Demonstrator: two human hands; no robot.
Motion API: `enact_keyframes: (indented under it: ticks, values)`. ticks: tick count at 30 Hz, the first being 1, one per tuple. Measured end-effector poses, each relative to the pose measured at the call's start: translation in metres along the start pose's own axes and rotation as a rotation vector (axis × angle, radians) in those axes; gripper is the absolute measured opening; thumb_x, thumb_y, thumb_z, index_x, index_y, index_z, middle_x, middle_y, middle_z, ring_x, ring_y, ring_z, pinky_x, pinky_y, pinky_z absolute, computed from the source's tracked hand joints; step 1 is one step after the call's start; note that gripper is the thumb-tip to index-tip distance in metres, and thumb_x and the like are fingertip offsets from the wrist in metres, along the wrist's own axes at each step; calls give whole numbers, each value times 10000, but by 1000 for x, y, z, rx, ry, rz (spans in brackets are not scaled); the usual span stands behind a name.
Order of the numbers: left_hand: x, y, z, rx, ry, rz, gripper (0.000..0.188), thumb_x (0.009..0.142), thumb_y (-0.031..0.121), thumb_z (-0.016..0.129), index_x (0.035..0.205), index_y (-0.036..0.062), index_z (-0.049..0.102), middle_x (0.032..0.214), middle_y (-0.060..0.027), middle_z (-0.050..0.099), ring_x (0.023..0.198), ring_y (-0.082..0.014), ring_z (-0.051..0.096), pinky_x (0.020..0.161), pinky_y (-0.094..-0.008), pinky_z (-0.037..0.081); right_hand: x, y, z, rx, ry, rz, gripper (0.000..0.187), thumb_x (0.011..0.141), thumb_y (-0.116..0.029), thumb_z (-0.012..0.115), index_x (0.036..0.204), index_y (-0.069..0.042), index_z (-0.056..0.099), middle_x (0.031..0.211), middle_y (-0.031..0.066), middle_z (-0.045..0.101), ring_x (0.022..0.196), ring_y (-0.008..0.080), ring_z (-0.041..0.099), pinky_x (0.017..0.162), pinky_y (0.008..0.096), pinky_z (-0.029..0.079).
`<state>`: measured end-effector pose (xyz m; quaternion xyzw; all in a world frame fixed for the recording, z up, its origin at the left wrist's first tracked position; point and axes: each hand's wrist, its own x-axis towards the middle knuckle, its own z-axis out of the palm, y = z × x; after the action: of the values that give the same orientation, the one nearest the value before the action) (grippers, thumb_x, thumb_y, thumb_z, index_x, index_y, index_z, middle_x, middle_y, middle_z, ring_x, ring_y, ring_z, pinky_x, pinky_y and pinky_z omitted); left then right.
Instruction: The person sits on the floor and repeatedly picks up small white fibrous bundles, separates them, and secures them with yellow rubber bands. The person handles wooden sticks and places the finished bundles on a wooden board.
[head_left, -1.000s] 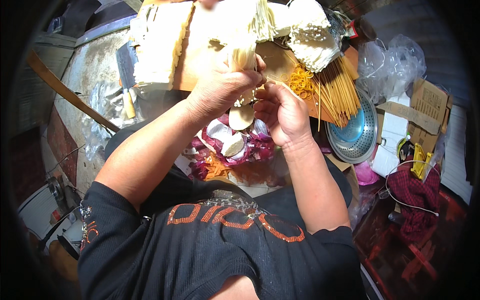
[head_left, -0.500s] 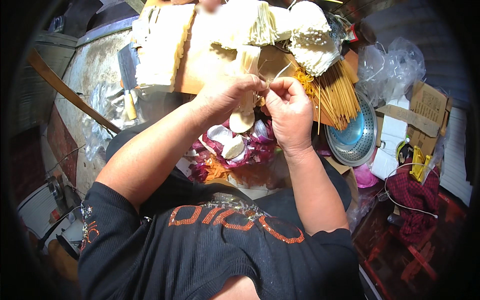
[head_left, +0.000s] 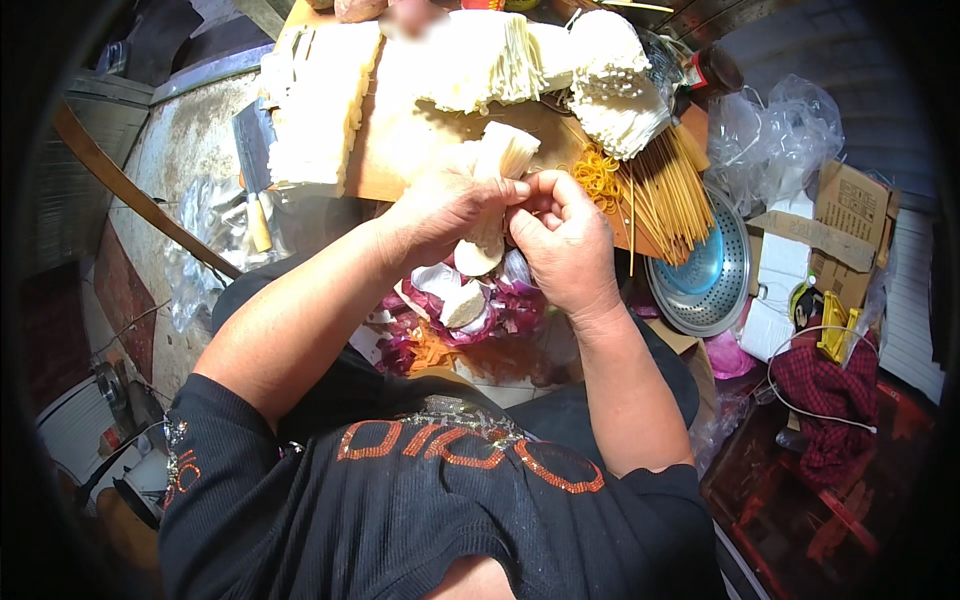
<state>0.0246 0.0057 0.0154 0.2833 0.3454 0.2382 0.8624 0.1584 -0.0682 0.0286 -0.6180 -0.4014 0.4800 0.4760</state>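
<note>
My left hand (head_left: 450,205) is closed around a pale bunch of enoki mushrooms (head_left: 507,150), held tilted with its cut base (head_left: 480,258) toward me. My right hand (head_left: 565,235) is closed in a pinch against the bunch's right side, its fingertips meeting my left thumb. Whatever lies between those fingertips is too small to make out. Just right of the hands, yellow rubber bands (head_left: 595,178) lie on the wooden board (head_left: 395,135), beside many thin wooden skewers (head_left: 670,195). More enoki mushrooms (head_left: 490,60) are heaped beyond my hands, and another bunch (head_left: 620,85) stands near the skewers.
A pale layered slab (head_left: 318,110) lies on the board's left, with a cleaver (head_left: 252,150) beside it. Purple and orange scraps (head_left: 470,325) sit below my hands. To the right are a metal colander (head_left: 725,290), cardboard (head_left: 850,215), a dark bottle (head_left: 715,70) and plastic bags (head_left: 775,130).
The bunch's upper end now tilts rightward and shows above my left hand. Both hands have shifted slightly down and left, and the thin strand seen at my fingertips earlier is no longer visible.
</note>
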Motion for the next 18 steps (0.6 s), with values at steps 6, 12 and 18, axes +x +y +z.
enact_keyframes:
  ticks: [6,12,18]
  values:
    - [2,3,-4,341,-55,48,245,885,58,614,1126,19,594,927,-57,633,826,-146,625,747,-286,521,3,-11,-15,-52,53,8,274,809,-86,676,1047,7,578,843,56,646,704,79,606,680,243,510]
    - [-2,-2,2,633,-164,235,226,899,89,629,1111,59,554,819,21,607,722,-52,573,610,-203,484,8,-16,-16,218,-33,62,395,846,-149,707,1135,63,542,969,78,622,782,102,606,728,237,514]
    - [-16,15,16,487,-221,-69,107,901,123,577,993,73,599,781,25,588,667,-48,521,566,-190,422,7,-17,-25,347,-100,196,257,873,-114,666,1073,34,600,852,31,627,674,49,558,596,185,476]
